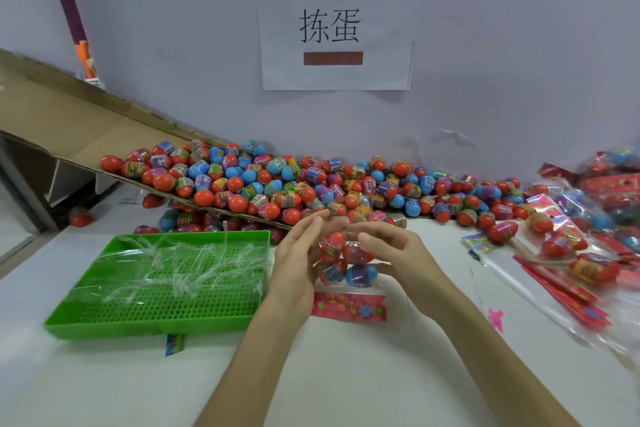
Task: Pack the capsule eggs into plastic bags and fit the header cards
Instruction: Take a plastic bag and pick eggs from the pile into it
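Note:
A clear plastic bag of capsule eggs (341,262) stands upright on the white table, with several red, blue and purple eggs inside. My left hand (296,267) presses its left side with fairly straight fingers that reach up to the bag's top. On the right side, my right hand (398,253) grips it with curled fingers and thumb. A red flowered header card (348,307) lies flat just below the bag; I cannot tell whether it is joined to it. A big pile of loose capsule eggs (311,184) lies behind my hands.
A green perforated tray (156,328) with clear plastic strips sits at the left. A cardboard ramp (69,121) slopes down from the left into the egg pile. Filled packs (588,218) and red header cards (561,291) cover the right side. A paper sign (336,28) hangs on the wall.

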Motion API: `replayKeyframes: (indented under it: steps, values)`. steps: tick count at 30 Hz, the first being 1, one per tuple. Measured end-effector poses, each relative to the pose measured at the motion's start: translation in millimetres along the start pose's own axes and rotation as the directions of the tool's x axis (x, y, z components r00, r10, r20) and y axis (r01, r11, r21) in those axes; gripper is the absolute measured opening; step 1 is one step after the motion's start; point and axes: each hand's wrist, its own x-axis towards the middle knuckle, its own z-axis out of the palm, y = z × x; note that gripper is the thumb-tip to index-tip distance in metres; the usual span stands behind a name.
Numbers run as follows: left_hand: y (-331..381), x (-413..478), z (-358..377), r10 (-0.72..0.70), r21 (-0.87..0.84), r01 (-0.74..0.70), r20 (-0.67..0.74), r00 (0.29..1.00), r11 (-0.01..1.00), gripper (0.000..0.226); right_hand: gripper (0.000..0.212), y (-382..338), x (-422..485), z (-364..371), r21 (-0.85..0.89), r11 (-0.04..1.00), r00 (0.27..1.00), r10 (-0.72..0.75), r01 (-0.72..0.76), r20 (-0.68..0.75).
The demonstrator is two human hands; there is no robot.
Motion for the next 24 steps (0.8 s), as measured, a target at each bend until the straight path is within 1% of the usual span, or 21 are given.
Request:
replayKeyframes:
  steps: [3, 5, 7, 9, 11, 13, 16, 18, 20, 22, 24]
  values:
    - [2.3, 0.5, -0.6, -0.024, -0.02, 0.023, -0.033, 0.999, 1.0, 0.022, 0.017, -0.1, 0.5, -0.5, -0.004, 1.0, 0.998, 0.012, -0.012, -0.054]
    - [3.5, 0.5, -0.1, -0.042, -0.006, 0.042, -0.06, 0.997, 0.999, 0.02, 0.02, -0.9, 0.7, -1.0, 0.014, 1.0, 0.994, 0.028, -0.027, -0.102]
    - [3.1, 1.0, 0.6, -0.035, 0.012, 0.036, -0.061, 0.998, 0.999, 0.019, 0.024, -2.6, 0.6, -1.3, 0.042, 0.999, 0.993, 0.029, -0.024, -0.114]
    - [3.0, 0.5, 1.6, -0.014, 0.015, 0.015, -0.04, 0.999, 1.0, 0.02, 0.024, -5.0, -0.3, -0.1, 0.067, 0.998, 0.992, 0.027, -0.019, -0.119]
    - [4.3, -1.7, 3.1, -0.01, 0.001, 0.01, -0.01, 1.0, 1.0, 0.027, 0.023, -5.2, -0.6, 1.2, 0.088, 0.996, 0.99, 0.021, -0.009, -0.136]
    - [4.6, -3.0, 4.3, -0.038, 0.032, 0.037, 0.04, 0.998, 0.999, 0.034, 0.023, -5.1, -1.0, 1.3, 0.105, 0.994, 0.987, 0.017, 0.0, -0.161]
    - [2.8, -6.4, 8.2, -0.114, 0.141, 0.099, 0.107, 0.988, 0.985, 0.041, 0.023, -5.6, -1.7, 0.0, 0.118, 0.993, 0.983, 0.013, 0.009, -0.184]
    - [0.0, -8.6, 9.8, -0.136, 0.162, 0.114, 0.134, 0.982, 0.98, 0.044, 0.029, -6.9, -3.1, 0.8, 0.112, 0.993, 0.985, -0.005, 0.025, -0.171]
    - [-0.2, -9.6, 10.2, -0.126, 0.138, 0.106, 0.144, 0.982, 0.985, 0.035, 0.034, -8.9, -4.7, 2.4, 0.104, 0.994, 0.989, -0.025, 0.041, -0.148]
    - [-1.8, -8.1, 9.4, -0.105, 0.077, 0.093, 0.171, 0.98, 0.993, 0.028, 0.033, -10.2, -6.0, 2.8, 0.119, 0.992, 0.99, -0.031, 0.048, -0.136]
    - [-3.6, -6.6, 8.0, -0.099, 0.0, 0.101, 0.187, 0.977, 0.995, 0.028, 0.029, -11.0, -6.6, 3.1, 0.155, 0.987, 0.992, -0.011, 0.031, -0.127]
